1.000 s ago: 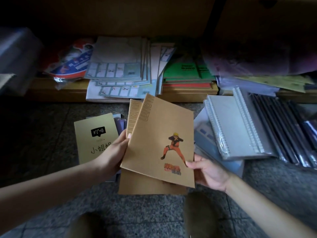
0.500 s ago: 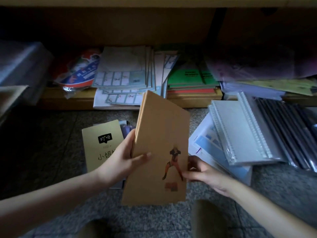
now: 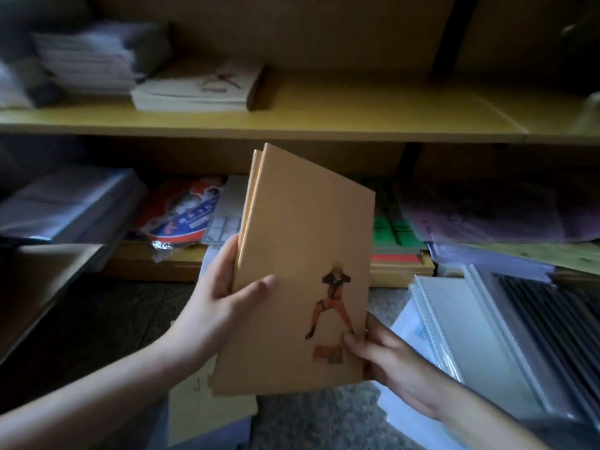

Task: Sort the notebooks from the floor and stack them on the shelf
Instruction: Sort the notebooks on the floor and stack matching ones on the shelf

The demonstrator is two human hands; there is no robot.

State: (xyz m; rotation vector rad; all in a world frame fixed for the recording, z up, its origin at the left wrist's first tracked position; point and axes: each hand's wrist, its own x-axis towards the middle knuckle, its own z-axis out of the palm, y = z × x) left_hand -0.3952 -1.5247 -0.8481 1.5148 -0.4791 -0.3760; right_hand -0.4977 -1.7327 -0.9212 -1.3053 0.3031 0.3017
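Observation:
Two tan notebooks with an orange cartoon figure on the front cover are held upright together in front of me. My left hand grips their left edge, thumb across the cover. My right hand pinches the lower right corner. Above them runs a yellow wooden shelf, where a stack of similar tan notebooks lies at the left. Under my hands, a pale yellow notebook lies on the floor.
Spiral-bound notebooks in plastic wrap lie on the floor at right. The lower shelf holds green books, a red-blue packet and plastic-wrapped piles. White stacked books sit at the upper shelf's left. The floor is grey stone.
The two tan notebooks were squared together and lifted off the floor toward the upper shelf. My view tilted up, bringing the upper shelf and its stack into sight.

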